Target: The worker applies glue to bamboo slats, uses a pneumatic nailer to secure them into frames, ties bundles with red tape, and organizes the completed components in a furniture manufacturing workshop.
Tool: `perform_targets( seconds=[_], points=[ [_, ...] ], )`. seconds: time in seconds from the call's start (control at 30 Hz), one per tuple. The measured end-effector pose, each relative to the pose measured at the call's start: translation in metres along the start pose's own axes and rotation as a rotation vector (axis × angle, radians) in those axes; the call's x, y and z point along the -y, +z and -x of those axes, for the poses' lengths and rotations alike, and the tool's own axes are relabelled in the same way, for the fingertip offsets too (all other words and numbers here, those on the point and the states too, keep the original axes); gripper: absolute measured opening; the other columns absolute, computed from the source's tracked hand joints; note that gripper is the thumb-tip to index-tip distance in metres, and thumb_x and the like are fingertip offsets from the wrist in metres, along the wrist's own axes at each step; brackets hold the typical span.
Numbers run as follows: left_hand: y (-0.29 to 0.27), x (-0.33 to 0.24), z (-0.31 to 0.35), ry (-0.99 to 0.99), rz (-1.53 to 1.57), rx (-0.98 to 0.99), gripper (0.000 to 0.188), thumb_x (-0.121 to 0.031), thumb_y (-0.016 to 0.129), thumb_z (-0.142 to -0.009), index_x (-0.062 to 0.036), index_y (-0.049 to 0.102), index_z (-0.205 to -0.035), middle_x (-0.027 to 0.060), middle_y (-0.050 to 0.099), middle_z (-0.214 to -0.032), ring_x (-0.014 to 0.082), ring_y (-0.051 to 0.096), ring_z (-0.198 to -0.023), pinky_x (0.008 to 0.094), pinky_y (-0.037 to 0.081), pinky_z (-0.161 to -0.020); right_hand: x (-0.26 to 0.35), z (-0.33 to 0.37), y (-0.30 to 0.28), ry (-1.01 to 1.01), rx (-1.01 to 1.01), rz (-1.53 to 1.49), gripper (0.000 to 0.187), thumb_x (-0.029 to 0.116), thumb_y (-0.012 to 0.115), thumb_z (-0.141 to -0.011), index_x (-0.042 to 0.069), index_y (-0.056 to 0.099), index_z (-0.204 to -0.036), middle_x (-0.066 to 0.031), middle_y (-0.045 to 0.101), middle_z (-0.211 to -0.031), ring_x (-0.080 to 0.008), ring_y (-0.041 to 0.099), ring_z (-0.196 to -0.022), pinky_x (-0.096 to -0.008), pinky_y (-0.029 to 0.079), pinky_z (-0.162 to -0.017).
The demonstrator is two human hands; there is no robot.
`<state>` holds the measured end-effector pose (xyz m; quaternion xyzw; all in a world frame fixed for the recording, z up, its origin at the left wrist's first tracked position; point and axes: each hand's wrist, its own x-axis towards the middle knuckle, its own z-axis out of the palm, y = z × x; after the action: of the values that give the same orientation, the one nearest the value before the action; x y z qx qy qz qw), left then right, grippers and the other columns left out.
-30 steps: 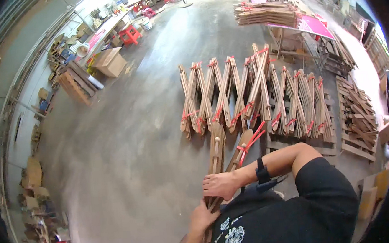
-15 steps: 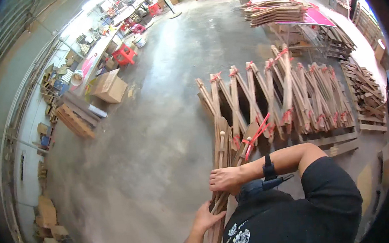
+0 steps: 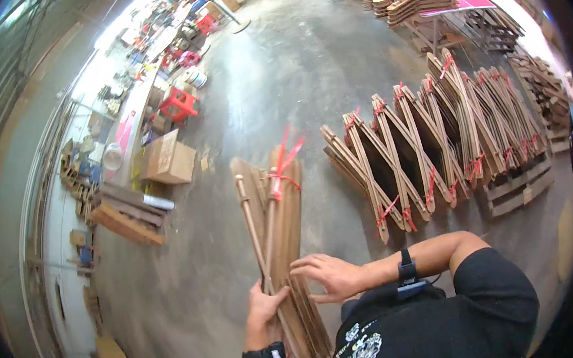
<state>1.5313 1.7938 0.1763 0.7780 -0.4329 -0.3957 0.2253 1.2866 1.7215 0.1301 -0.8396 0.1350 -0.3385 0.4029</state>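
A bundle of brown wooden slats [image 3: 288,239] stands upright in front of me, slightly tilted and blurred. Two thin rods with rounded ends cross on its face, and red ties [image 3: 280,178] bind its upper part. My left hand [image 3: 267,306] grips the bundle low on its left side, the thumb across the slats. At the bundle's right edge, my right hand [image 3: 332,276] is open, its fingers apart; whether the fingertips touch the wood I cannot tell. The bundle's lower end runs down beside my shirt.
Several crossed slat bundles [image 3: 425,141] stand in a row on the right, by a wooden pallet [image 3: 520,186]. Behind them, more pieces lie on a pink-topped table [image 3: 468,1]. Leftward are a cardboard box [image 3: 168,159], a red stool [image 3: 178,105] and a cluttered bench [image 3: 130,117].
The bundle has moved left, away from the standing row, with my left hand on it. My right hand has let go and opened beside it. The view has shifted too.
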Motion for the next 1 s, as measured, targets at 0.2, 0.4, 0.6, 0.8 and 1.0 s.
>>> perform_targets(
  seconds=[0.2, 0.4, 0.6, 0.8, 1.0],
  points=[
    [-0.065, -0.029, -0.144, 0.102, -0.068, 0.008, 0.06, -0.023, 0.089, -0.074, 0.0052, 0.065, -0.121, 0.0159, 0.075, -0.106, 0.0241, 0.072, -0.096, 0.0367, 0.057, -0.087, -0.094, -0.101, 0.062, 0.733, 0.041, -0.412, 0.112, 0.065, 0.077, -0.075, -0.013, 0.038, -0.145, -0.0316, 0.043, -0.149, -0.04, 0.043, -0.14, -0.0431, 0.035, -0.118],
    [-0.095, -0.091, -0.283, 0.38, -0.17, 0.041, 0.058, -0.027, 0.088, -0.073, 0.0051, 0.066, -0.116, 0.0195, 0.075, -0.104, 0.0282, 0.074, -0.094, 0.0382, 0.057, -0.084, -0.181, -0.24, 0.054, 0.661, -0.287, -0.239, 0.123, 0.059, 0.086, -0.068, -0.013, 0.026, -0.149, -0.0351, 0.039, -0.148, -0.0444, 0.037, -0.142, -0.0453, 0.033, -0.118],
    [-0.084, -0.186, -0.391, 0.645, -0.227, 0.09, 0.065, -0.031, 0.088, -0.073, 0.0093, 0.064, -0.119, 0.0204, 0.074, -0.104, 0.0266, 0.072, -0.096, 0.0382, 0.056, -0.084, -0.269, -0.309, -0.027, 0.675, -0.652, -0.291, 0.129, 0.041, 0.094, -0.059, -0.014, 0.019, -0.149, -0.0376, 0.036, -0.147, -0.0468, 0.037, -0.141, -0.0472, 0.036, -0.117],
    [-0.029, -0.245, -0.502, 0.853, -0.014, 0.178, 0.072, -0.03, 0.085, -0.082, 0.0088, 0.052, -0.133, 0.0197, 0.066, -0.122, 0.0262, 0.064, -0.111, 0.0376, 0.05, -0.096, -0.356, -0.328, -0.132, 0.581, -0.762, -0.078, 0.116, 0.035, 0.093, -0.063, -0.01, 0.024, -0.145, -0.0352, 0.039, -0.143, -0.0439, 0.039, -0.14, -0.0462, 0.035, -0.116],
    [0.01, -0.327, -0.578, 0.758, 0.434, 0.495, 0.073, -0.03, 0.073, -0.096, 0.0053, 0.035, -0.148, 0.0182, 0.049, -0.145, 0.0256, 0.048, -0.133, 0.0393, 0.039, -0.111, -0.368, -0.363, -0.251, 0.655, -0.821, 0.293, 0.093, 0.036, 0.083, -0.07, -0.005, 0.036, -0.139, -0.0293, 0.039, -0.146, -0.0462, 0.038, -0.139, -0.0555, 0.034, -0.113]
  ],
)
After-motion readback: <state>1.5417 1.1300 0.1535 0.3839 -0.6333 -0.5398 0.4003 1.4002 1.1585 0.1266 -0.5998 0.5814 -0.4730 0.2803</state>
